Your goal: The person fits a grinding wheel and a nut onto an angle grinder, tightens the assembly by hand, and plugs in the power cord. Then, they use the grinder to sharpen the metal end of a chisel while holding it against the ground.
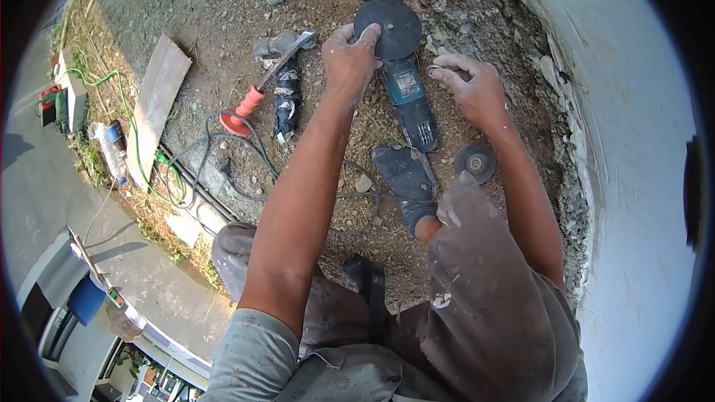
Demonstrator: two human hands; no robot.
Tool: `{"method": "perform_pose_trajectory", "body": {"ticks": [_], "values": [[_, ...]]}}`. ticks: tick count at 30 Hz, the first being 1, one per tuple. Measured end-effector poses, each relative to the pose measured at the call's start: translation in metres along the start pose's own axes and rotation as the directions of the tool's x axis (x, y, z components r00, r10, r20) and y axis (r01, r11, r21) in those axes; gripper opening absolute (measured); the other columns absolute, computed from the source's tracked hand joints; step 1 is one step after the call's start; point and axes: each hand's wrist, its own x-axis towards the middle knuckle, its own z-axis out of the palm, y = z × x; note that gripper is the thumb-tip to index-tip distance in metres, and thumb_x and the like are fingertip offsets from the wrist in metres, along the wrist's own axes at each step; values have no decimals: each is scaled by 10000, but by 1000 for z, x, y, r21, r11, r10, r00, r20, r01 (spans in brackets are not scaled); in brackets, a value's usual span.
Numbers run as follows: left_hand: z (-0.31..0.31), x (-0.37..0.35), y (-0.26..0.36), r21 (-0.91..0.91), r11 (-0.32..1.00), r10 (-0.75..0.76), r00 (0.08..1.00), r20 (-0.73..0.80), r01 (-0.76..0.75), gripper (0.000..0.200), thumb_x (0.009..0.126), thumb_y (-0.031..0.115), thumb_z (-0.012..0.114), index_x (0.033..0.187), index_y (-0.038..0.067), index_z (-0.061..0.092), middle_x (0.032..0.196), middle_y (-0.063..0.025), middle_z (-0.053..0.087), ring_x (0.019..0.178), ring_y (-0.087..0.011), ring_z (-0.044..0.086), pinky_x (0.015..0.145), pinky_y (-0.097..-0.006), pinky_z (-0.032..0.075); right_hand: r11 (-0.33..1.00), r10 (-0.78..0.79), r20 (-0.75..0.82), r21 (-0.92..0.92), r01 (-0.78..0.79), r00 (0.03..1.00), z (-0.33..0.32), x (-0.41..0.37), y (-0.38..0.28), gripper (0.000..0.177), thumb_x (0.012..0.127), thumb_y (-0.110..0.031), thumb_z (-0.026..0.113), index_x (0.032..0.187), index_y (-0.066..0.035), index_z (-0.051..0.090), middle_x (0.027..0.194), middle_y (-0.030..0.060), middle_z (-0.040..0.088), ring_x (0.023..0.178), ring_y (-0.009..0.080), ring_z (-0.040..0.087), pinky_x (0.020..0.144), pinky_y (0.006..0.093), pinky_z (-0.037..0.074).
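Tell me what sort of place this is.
Probably an outdoor building or repair spot: a pale wall borders bare, stony ground, where an angle grinder and a red-handled chisel sit.

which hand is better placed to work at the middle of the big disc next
Probably the right hand: it seems to pinch a small ring-like piece near the disc, while the left hand is busy gripping the disc's edge at the grinder.
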Motion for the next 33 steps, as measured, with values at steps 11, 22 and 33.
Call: {"method": "perform_pose_trajectory", "body": {"ticks": [11, 22, 33], "values": [[1, 2, -2, -12, 1000, 8, 1000, -19, -8, 221, 941, 176, 695, 1028, -27, 704, 848, -77, 706, 635, -115, 647, 518, -254, 562, 858, -439, 106, -247, 451, 892, 35, 102, -22, 203, 907, -149, 686, 1068, -45, 754, 921, 58, 718, 782, 200, 661, 737, 327, 536], [0, 2, -5, -31, 999, 18, 1000, -5, -18, 222, 947, 175, 685, 1030, -29, 707, 859, -79, 711, 639, -112, 650, 514, -251, 557, 638, -688, 217, -275, 720, 693, 20, 102, -17, 295, 866, -184, 717, 1124, -42, 729, 1027, 128, 665, 963, 325, 656, 860, 409, 521], [0, 2, -4, -11, 1000, -1, 1000, 5, 1, 215, 964, 173, 683, 1059, -19, 694, 913, -67, 718, 658, -98, 644, 531, -233, 552, 742, -496, 111, -462, 486, 861, 24, 78, -27, 359, 844, -290, 756, 1072, -19, 700, 958, 144, 626, 919, 336, 632, 833, 436, 507]]}}
